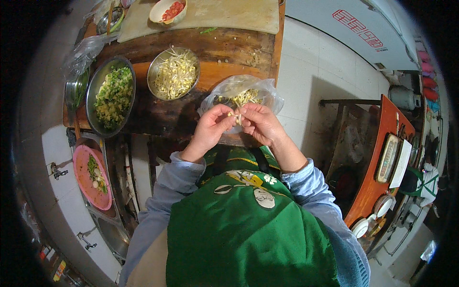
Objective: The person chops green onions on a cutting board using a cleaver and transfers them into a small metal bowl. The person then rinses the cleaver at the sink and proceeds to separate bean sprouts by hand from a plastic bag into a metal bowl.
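My left hand [215,127] and my right hand [260,122] meet over the near edge of a wooden table, fingertips close together. Both pinch soybean sprouts [238,117] between thumb and fingers; a yellow sprout head shows at my left fingertips. Just beyond the hands lies an opened clear plastic bag [263,84] with more bean sprouts [247,96] in it. To its left, a round metal bowl [150,79] holds a heap of bean sprouts [174,71]. Exactly how the stems pass between the fingers is partly hidden.
A larger metal bowl [89,107] of chopped green and pale vegetables [114,95] stands left. Beyond are a cutting board [229,14] and a bowl [157,13] with diced red food [173,10]. A pink basin [84,186] sits by the sink, lower left. A red-topped table [373,172] stands right.
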The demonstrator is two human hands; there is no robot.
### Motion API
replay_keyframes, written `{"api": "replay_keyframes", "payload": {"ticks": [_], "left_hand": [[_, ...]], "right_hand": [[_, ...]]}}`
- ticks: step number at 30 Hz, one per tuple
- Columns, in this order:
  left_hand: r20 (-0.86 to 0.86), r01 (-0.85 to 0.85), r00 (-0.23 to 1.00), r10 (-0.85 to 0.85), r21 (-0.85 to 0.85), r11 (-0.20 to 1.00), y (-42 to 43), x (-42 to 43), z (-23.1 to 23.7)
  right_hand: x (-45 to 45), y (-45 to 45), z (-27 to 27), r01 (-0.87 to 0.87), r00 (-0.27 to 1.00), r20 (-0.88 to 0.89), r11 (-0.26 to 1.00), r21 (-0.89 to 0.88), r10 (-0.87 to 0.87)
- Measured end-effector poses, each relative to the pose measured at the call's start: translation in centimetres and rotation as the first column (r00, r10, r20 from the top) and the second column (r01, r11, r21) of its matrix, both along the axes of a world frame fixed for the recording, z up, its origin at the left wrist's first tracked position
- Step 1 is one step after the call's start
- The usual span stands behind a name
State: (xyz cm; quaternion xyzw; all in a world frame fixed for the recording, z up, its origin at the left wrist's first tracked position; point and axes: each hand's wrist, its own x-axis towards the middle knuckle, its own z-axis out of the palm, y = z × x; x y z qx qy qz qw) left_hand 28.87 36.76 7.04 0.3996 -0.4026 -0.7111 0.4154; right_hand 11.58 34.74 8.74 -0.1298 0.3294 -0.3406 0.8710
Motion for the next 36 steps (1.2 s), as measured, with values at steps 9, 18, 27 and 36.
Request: {"api": "replay_keyframes", "payload": {"ticks": [9, 18, 27, 36], "left_hand": [[-0.147, 0.014, 0.989, 0.001, 0.095, 0.995, 0.2, 0.2, 0.4], [-0.299, -0.081, 0.946, 0.129, 0.168, 0.982, 0.7, -0.5, 0.3], [-0.580, 0.011, 0.772, 0.261, 0.423, 0.906, 1.1, 0.7, -0.2], [-0.311, -0.398, 0.816, 0.488, 0.310, 0.863, 4.8, 10.5, 1.5]], "right_hand": [[0.5, -0.1, -0.6, 0.025, 0.991, 0.133, 0.999, 0.046, -0.031], [1.2, 0.0, 0.0, 0.071, 0.994, 0.082, 0.997, -0.011, -0.070], [2.9, -0.2, 0.2, 0.063, 0.987, 0.145, 0.997, 0.050, -0.070], [8.8, -7.0, 2.0, -0.349, 0.834, -0.551, 0.738, -0.578, -0.037]]}}
